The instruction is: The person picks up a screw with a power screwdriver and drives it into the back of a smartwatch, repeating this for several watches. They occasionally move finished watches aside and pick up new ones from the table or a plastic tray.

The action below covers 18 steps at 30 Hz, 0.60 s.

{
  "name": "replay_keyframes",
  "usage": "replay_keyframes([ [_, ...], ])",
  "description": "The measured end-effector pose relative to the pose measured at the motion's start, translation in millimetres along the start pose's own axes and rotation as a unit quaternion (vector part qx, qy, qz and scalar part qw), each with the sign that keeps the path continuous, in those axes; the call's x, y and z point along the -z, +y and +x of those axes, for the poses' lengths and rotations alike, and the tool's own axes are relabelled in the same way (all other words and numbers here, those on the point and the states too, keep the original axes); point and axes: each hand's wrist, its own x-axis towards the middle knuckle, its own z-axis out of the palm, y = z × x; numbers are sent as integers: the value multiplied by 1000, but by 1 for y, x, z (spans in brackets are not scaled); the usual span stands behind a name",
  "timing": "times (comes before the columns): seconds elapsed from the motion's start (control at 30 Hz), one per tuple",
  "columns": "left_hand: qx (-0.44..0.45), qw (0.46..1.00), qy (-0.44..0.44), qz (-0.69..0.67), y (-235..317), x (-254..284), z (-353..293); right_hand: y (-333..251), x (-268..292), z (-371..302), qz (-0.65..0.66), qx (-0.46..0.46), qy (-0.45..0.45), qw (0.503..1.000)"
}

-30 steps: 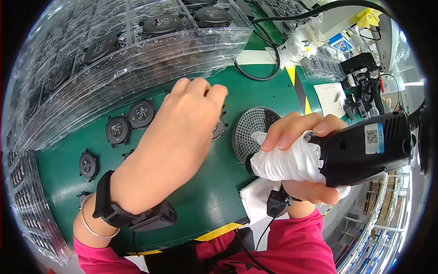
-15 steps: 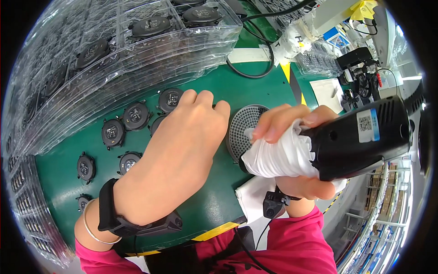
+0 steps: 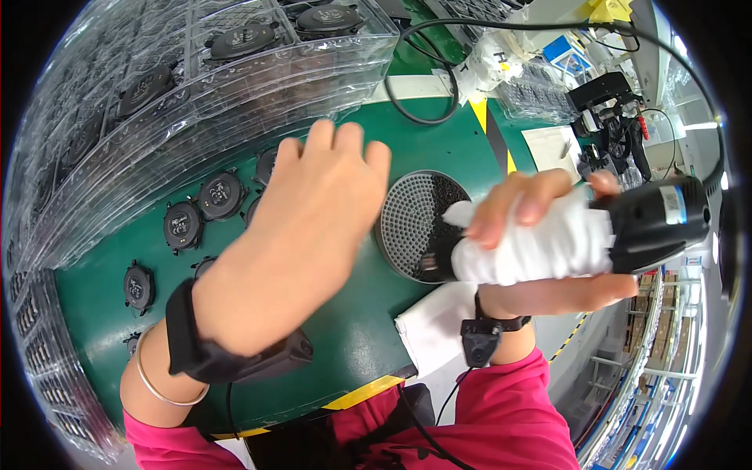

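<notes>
My right hand (image 3: 540, 227) grips a black corded power tool (image 3: 658, 223), which looks like an electric screwdriver. White wrapping (image 3: 540, 247) covers its grip. The tool's dark front end lies over the right part of a round grey dish (image 3: 407, 207) dotted with small holes. Tiny black pieces, apparently screws, lie in that dish. Left of it, my left hand (image 3: 321, 192) is raised over the green mat, back up and fingers curled down; whatever they hold is hidden. Round black watch bodies lie beside it, among them one watch body (image 3: 221, 196) and another (image 3: 183, 225).
Stacked clear plastic trays (image 3: 258, 86) with more watch bodies fill the far left. A white cloth (image 3: 439, 321) lies at the near edge. Black cable (image 3: 423, 117) loops at the back, near yellow-black tape (image 3: 492, 137). More trays (image 3: 59, 345) stand at left.
The tool has swung level, and its front end has shifted right, uncovering more of the dish and the black pieces. My left hand has moved little. The whole view has shifted slightly.
</notes>
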Motion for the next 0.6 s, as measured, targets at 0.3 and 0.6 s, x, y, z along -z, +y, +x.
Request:
replay_keyframes([
  [0.3,-113,991,-73,3,46,-16,-22,-19,8,10,-104,91,301,944],
  [0.6,-45,990,-2,-136,56,-4,-53,-9,8,4,-118,61,252,959],
])
